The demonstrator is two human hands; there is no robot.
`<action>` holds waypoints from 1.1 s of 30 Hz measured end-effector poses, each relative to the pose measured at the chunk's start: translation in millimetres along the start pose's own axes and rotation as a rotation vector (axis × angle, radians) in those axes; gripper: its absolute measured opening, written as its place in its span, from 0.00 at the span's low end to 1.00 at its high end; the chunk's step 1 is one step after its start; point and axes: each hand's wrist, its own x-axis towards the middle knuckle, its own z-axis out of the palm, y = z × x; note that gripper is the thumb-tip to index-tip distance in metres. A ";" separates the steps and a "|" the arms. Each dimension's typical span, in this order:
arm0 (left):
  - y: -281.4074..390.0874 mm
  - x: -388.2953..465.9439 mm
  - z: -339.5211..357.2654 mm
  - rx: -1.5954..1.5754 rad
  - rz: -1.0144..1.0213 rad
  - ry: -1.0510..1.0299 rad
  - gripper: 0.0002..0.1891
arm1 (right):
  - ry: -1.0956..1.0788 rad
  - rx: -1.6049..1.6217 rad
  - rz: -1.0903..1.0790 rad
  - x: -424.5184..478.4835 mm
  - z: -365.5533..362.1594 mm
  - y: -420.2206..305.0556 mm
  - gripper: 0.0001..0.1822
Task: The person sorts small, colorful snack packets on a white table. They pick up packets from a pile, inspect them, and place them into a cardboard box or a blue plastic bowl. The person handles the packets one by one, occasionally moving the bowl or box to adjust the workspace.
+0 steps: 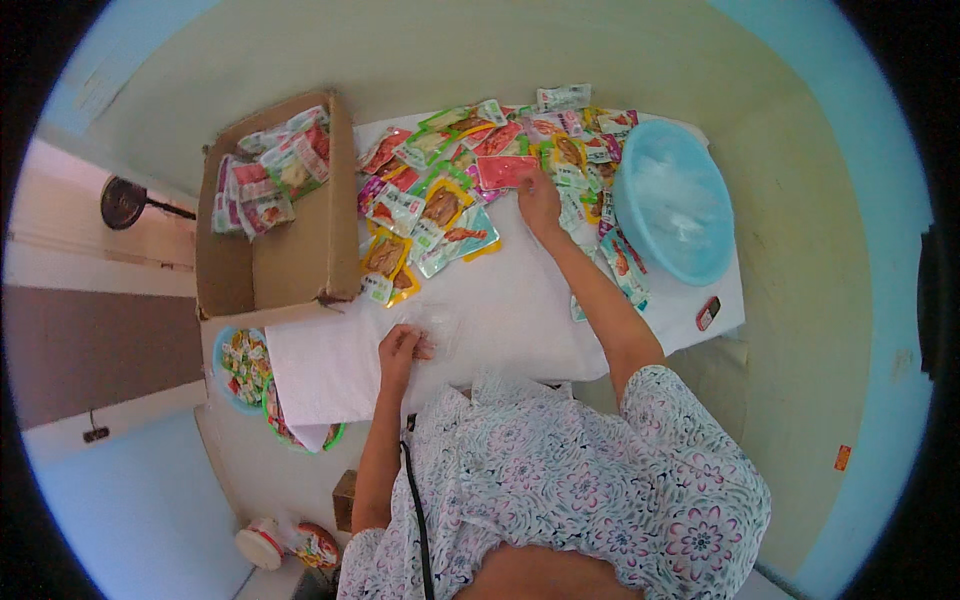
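My right hand (540, 204) pinches the end of a red food packet (502, 172) over the far part of the table. Around it spreads a loose pile of sealed snack packets (442, 206) with red, green, yellow and purple edges. Closer to my body, my left hand (400, 351) has its fingers closed at the edge of a clear plastic bag (444, 328), which lies on the white cloth (517, 322). The bag is see-through, so its outline is hard to make out.
An open cardboard box (292, 262) on the left holds several packets. A blue basin (679, 255) with clear plastic bags stands at the right, near a red mobile phone (707, 313). Below the table's left end are a blue bowl (217, 360) of small packets and a green-rimmed basket (335, 436).
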 end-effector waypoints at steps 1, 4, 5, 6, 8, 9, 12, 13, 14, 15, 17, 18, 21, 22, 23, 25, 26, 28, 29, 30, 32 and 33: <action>1.1 -5.1 3.2 0.005 -0.001 0.013 0.07 | 0.036 -0.124 0.018 9.6 -5.7 8.4 0.21; -8.0 -9.3 -2.9 0.035 0.030 -0.025 0.06 | 0.414 -0.196 -0.125 35.5 -26.1 36.9 0.10; -8.5 -12.3 -2.9 0.030 0.024 -0.013 0.06 | 0.393 -0.227 -0.083 44.1 -33.7 45.3 0.11; -4.3 -16.4 -0.6 0.026 0.017 -0.004 0.06 | 0.374 -0.260 -0.037 51.4 -43.0 53.4 0.12; 6.6 -25.1 5.6 0.006 0.008 0.019 0.06 | 0.310 -0.290 0.040 61.9 -59.2 61.8 0.14; 13.7 -31.0 10.3 -0.011 0.002 0.033 0.06 | 0.264 -0.290 0.074 67.5 -68.7 61.1 0.15; 11.8 -39.2 7.2 -0.029 0.021 0.025 0.07 | 0.181 -0.304 0.123 76.7 -99.2 34.3 0.19; 10.4 -40.0 6.2 -0.032 0.036 0.011 0.07 | 0.165 -0.314 0.129 78.8 -106.6 27.8 0.21; 8.6 -43.7 6.2 -0.039 0.021 0.028 0.07 | 0.204 -0.368 0.118 83.8 -107.0 36.2 0.21; 21.0 -48.2 12.9 -0.040 0.004 0.027 0.07 | 0.254 -0.430 0.120 88.1 -112.4 51.6 0.21; 29.8 -55.8 17.6 -0.065 -0.012 0.038 0.06 | 0.320 -0.484 0.148 103.6 -112.7 58.7 0.22; 28.3 -63.5 15.4 -0.095 -0.005 0.047 0.06 | 0.341 -0.477 0.169 115.5 -108.4 49.5 0.22; 45.0 -62.6 24.1 -0.068 -0.044 0.077 0.05 | 0.483 -0.529 0.242 146.1 -102.8 59.7 0.22; 42.6 -62.1 21.4 -0.080 -0.012 0.052 0.05 | 0.536 -0.554 0.258 157.3 -99.0 61.6 0.22; 40.8 -60.7 18.7 -0.092 0.020 0.027 0.05 | 0.521 -0.512 0.333 167.7 -99.1 65.6 0.23; 37.9 -55.6 17.8 -0.043 -0.074 0.101 0.06 | 0.484 -0.419 0.467 186.9 -105.7 67.2 0.26; 41.0 -55.2 18.7 -0.027 -0.078 0.106 0.06 | 0.474 -0.450 0.430 192.9 -108.2 79.1 0.29; 46.3 -50.5 25.3 0.006 -0.021 0.117 0.06 | 0.520 -0.483 0.486 205.5 -106.5 102.6 0.30; 50.5 -48.4 26.7 0.001 -0.052 0.111 0.06 | 0.540 -0.499 0.515 210.4 -101.3 111.8 0.31; 52.8 -51.2 28.5 -0.009 -0.079 0.129 0.06 | 0.433 -0.342 0.745 215.7 -107.2 86.3 0.34; 33.4 -53.9 16.1 -0.054 -0.196 0.159 0.06 | 0.499 -0.409 0.877 227.8 -100.1 103.4 0.37; 61.3 -68.0 20.7 -0.008 -0.271 0.191 0.05 | 0.478 -0.357 0.892 226.5 -109.1 109.1 0.39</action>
